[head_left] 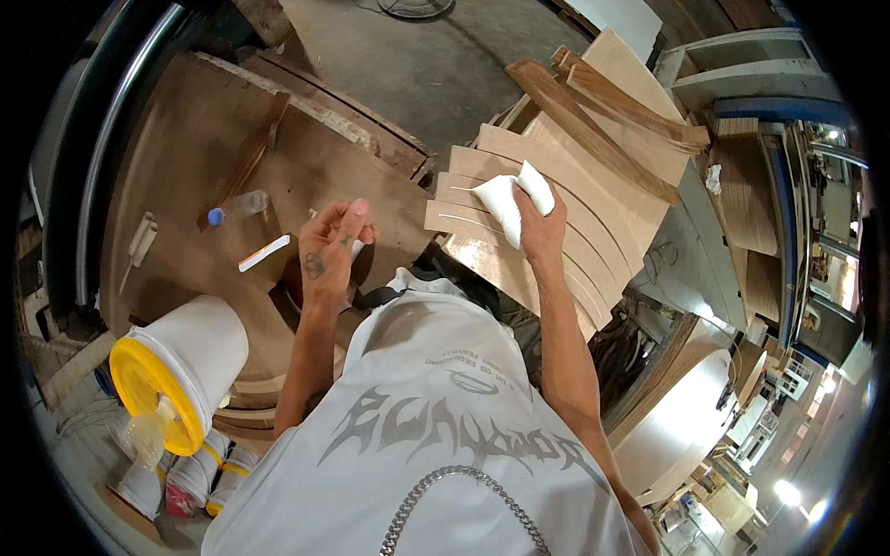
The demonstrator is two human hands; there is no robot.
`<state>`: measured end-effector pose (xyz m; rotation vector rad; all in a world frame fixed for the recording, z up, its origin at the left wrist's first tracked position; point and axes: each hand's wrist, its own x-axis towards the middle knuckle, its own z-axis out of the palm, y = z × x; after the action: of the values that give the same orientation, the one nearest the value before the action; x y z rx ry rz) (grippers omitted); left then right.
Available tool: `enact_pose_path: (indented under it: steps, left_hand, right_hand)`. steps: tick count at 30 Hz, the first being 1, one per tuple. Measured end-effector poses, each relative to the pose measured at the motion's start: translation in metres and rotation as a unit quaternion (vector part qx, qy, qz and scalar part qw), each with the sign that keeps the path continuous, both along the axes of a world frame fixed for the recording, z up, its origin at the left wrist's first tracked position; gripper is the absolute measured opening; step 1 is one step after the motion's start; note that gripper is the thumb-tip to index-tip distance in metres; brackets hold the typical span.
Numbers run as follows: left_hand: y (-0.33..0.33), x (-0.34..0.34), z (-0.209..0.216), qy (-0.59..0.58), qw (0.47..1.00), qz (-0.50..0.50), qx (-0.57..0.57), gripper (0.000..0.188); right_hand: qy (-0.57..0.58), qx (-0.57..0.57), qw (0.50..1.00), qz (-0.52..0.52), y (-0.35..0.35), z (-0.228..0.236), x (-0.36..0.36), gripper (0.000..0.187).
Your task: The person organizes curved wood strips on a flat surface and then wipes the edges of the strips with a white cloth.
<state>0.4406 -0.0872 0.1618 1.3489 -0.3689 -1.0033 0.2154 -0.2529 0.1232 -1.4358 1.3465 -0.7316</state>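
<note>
1. Closed around a white squeeze bottle (508, 199), the right hand (540, 232) held its tip against the fanned stack of curved plywood strips (482, 232).
2. Left hand (329, 248) hovered loosely curled over the brown workbench (185, 130), gripping nothing that could be made out.
3. Nearby lay a blue-capped clear bottle (236, 207) and a flat white stick (264, 253); a white tub with yellow lid (176, 371) stood at lower left.
4. Darker strips (603, 120) overlay the stack's far end; the person's shirt hid the bench's near edge.

White printed T-shirt (chain necklace)
</note>
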Motion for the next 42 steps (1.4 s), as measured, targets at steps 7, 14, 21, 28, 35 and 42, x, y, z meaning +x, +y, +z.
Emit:
enact_pose_path:
  steps: [7,14,21,28,35,42]
  left_hand:
    - [-0.003,-0.003,0.002,-0.01,1.0,-0.02,-0.012,0.022]
    - [-0.007,-0.009,0.011,-0.04,0.998,-0.036,0.024,0.023]
    - [-0.011,-0.014,0.012,-0.035,0.998,-0.055,-0.005,0.026]
    - [-0.017,-0.025,0.014,-0.055,0.996,-0.068,0.002,0.028]
    - [-0.023,-0.037,0.021,-0.053,0.995,-0.082,-0.009,0.027]
    - [-0.029,-0.046,0.024,-0.062,0.992,-0.108,-0.008,0.028]
  right_hand:
    - [-0.03,0.005,0.999,-0.029,0.002,0.004,-0.01,0.024]
    - [-0.043,0.01,0.997,-0.06,0.002,0.008,-0.023,0.023]
    - [-0.03,-0.011,0.998,-0.059,0.004,0.004,-0.044,0.024]
    - [-0.019,-0.023,0.996,-0.08,0.007,0.004,-0.064,0.023]
    - [-0.044,-0.038,0.992,-0.116,0.01,0.006,-0.082,0.02]
    - [-0.053,-0.028,0.986,-0.153,0.012,-0.001,-0.102,0.021]
